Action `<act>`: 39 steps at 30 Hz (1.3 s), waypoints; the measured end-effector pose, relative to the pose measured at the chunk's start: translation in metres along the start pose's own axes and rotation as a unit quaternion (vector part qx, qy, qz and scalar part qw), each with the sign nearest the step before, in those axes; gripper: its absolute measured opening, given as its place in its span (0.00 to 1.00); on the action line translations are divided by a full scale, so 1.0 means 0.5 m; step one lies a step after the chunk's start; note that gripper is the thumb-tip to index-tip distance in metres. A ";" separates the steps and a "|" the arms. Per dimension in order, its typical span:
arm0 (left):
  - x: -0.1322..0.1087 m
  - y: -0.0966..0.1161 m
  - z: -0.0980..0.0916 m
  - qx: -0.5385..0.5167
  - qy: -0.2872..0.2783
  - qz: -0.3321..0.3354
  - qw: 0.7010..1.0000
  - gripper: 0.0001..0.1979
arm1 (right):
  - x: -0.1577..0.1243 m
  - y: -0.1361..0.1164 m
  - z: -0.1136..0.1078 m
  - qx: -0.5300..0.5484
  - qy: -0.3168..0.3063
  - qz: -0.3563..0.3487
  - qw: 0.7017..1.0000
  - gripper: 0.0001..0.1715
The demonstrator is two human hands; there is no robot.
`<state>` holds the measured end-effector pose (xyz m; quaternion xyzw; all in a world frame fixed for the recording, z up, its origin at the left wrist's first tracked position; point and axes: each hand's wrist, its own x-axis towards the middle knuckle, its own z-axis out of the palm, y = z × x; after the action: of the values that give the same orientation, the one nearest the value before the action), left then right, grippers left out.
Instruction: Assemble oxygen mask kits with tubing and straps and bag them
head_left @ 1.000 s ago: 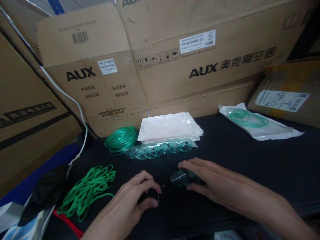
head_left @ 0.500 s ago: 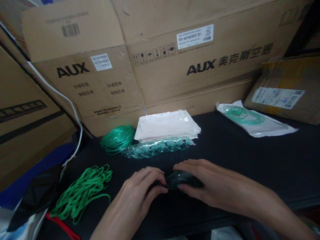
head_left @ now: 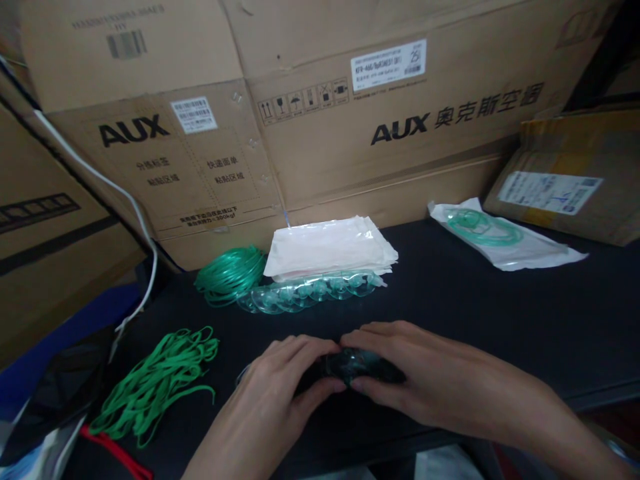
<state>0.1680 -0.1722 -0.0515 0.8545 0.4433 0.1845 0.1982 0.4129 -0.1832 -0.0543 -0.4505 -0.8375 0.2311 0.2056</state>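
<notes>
On the black table [head_left: 500, 313], my right hand [head_left: 410, 373] is wrapped over a clear green-tinted plastic mask [head_left: 350, 365] and grips it. My left hand [head_left: 280, 387] meets it from the left, fingers curled and pinching at the mask's left end; what the fingertips hold there is hidden. Behind the hands lies a row of nested clear masks [head_left: 305, 293], a coil of green tubing [head_left: 230, 273] and a stack of white-and-clear pouches [head_left: 330, 247].
A pile of green elastic straps [head_left: 155, 383] lies at the front left. One filled pouch with green tubing [head_left: 495, 233] lies at the back right. Big AUX cardboard boxes [head_left: 350, 120] wall the back and left. A white cable [head_left: 135, 220] hangs at the left.
My left hand has moved right until it touches the mask held by my right hand. The view has drifted slightly.
</notes>
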 end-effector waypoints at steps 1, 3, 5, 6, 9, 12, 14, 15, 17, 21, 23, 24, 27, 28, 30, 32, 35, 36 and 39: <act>0.000 0.000 0.000 -0.004 0.001 -0.001 1.000 0.16 | 0.000 -0.002 -0.002 0.003 -0.002 -0.001 1.000 0.23; 0.000 0.000 -0.002 -0.023 0.004 -0.005 1.000 0.16 | 0.000 -0.007 -0.007 0.015 -0.011 -0.001 1.000 0.21; 0.002 0.001 -0.005 -0.058 0.004 -0.008 0.998 0.14 | 0.001 -0.011 -0.016 0.033 -0.023 0.002 0.999 0.21; 0.003 0.002 -0.007 -0.079 0.005 -0.010 0.997 0.13 | 0.001 -0.013 -0.021 0.042 -0.025 0.003 0.999 0.21; 0.008 0.003 -0.012 -0.124 0.018 -0.019 0.992 0.10 | 0.003 -0.018 -0.036 0.066 -0.028 0.000 0.997 0.22; 0.014 0.002 -0.011 -0.144 0.072 -0.047 0.986 0.13 | 0.004 -0.022 -0.043 0.080 -0.013 -0.003 0.997 0.22; 0.017 0.001 -0.008 -0.168 0.121 -0.072 0.976 0.13 | 0.007 -0.023 -0.039 0.082 0.024 -0.008 0.996 0.23; 0.018 0.002 -0.007 -0.185 0.141 -0.084 0.969 0.13 | 0.009 -0.024 -0.034 0.081 0.048 -0.013 0.995 0.24; 0.020 0.004 -0.004 -0.218 0.170 -0.109 0.955 0.12 | 0.016 -0.025 -0.023 0.082 0.089 -0.032 0.992 0.25; 0.023 0.014 -0.006 -0.257 0.176 -0.131 0.941 0.14 | 0.028 -0.033 -0.005 0.091 0.137 -0.081 0.983 0.25; 0.025 0.020 -0.007 -0.278 0.169 -0.118 0.938 0.16 | 0.031 -0.039 0.000 0.091 0.148 -0.083 0.981 0.24; 0.026 0.024 -0.006 -0.295 0.166 -0.114 0.934 0.17 | 0.032 -0.042 0.002 0.093 0.147 -0.080 0.982 0.23; 0.027 0.038 0.001 -0.375 0.162 -0.123 0.904 0.19 | 0.036 -0.050 0.007 0.103 0.135 -0.081 0.982 0.21; 0.027 0.043 0.004 -0.404 0.167 -0.127 0.890 0.19 | 0.037 -0.052 0.008 0.107 0.139 -0.087 0.981 0.22; 0.027 0.052 0.012 -0.449 0.182 -0.130 0.865 0.19 | 0.041 -0.056 0.009 0.116 0.163 -0.104 0.974 0.24; 0.026 0.059 0.017 -0.472 0.205 -0.128 0.848 0.18 | 0.043 -0.059 0.008 0.144 0.181 -0.121 0.965 0.23; 0.025 0.061 0.020 -0.471 0.238 -0.118 0.841 0.17 | 0.044 -0.063 0.001 0.238 0.186 -0.093 0.949 0.19; 0.024 0.061 0.019 -0.464 0.247 -0.112 0.844 0.17 | 0.045 -0.064 -0.001 0.281 0.179 -0.063 0.941 0.19; 0.024 0.057 0.018 -0.434 0.252 -0.093 0.860 0.17 | 0.052 -0.067 -0.008 0.394 0.139 0.013 0.909 0.19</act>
<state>0.1983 -0.1788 -0.0431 0.5614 0.4307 0.5475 0.4467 0.3799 -0.1767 -0.0283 -0.3712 -0.6356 0.4797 0.4776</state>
